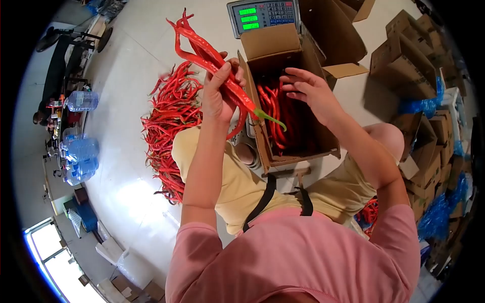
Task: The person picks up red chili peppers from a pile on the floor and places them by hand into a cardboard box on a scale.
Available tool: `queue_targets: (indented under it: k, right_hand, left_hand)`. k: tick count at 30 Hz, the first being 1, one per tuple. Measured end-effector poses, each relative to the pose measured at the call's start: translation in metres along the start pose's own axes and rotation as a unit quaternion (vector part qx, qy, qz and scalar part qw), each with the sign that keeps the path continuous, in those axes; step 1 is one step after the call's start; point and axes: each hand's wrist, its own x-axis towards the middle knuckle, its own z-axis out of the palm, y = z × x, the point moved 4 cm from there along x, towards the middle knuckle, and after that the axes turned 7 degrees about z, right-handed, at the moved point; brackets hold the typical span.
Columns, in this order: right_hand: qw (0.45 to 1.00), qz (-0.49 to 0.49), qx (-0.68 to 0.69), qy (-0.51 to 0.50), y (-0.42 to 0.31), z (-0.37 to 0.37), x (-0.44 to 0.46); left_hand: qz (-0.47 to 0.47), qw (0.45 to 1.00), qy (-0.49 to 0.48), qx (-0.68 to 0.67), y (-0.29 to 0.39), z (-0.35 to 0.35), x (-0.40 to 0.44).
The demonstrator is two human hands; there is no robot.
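My left hand (223,87) is closed round a small bunch of long red chili peppers (204,59), one with a green stem hanging toward the box. An open cardboard box (298,160) stands between my knees, with more red chilies (273,111) lying inside along its left part. Over the box's right side is my right hand (306,87), its fingers spread and nothing visible in them. A large heap of red chilies (172,121) lies on the floor to the left of the box.
A weighing scale (265,16) with green lit digits stands just beyond the box. Another open carton (336,35) is behind it. Stacked cardboard boxes (404,55) and blue plastic wrap (440,212) line the right. Large water bottles (82,101) stand at the far left.
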Motion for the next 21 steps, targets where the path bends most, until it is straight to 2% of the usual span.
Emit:
queue_targets:
  k: [4,12,16,21]
  right_hand:
    - [1.000,-0.012,-0.012,-0.010,-0.010,0.010,-0.001]
    - [0.991,-0.033,0.119,-0.042,-0.025,0.006,0.008]
    - [0.991,-0.057,0.117,-0.044,-0.032,0.007,0.011]
    - [0.991,-0.040,0.125,-0.039,-0.035,0.009,0.009]
  left_hand:
    - [-0.006,1.000,0.015,0.016,-0.004,0.002,-0.002]
    - [-0.003,1.000,0.002,0.021,-0.003,0.007,-0.003]
    - [0.000,0.999,-0.006,0.042,-0.004,0.009,-0.006]
    - [-0.001,0.996,-0.037,0.076,-0.004,0.015,-0.007]
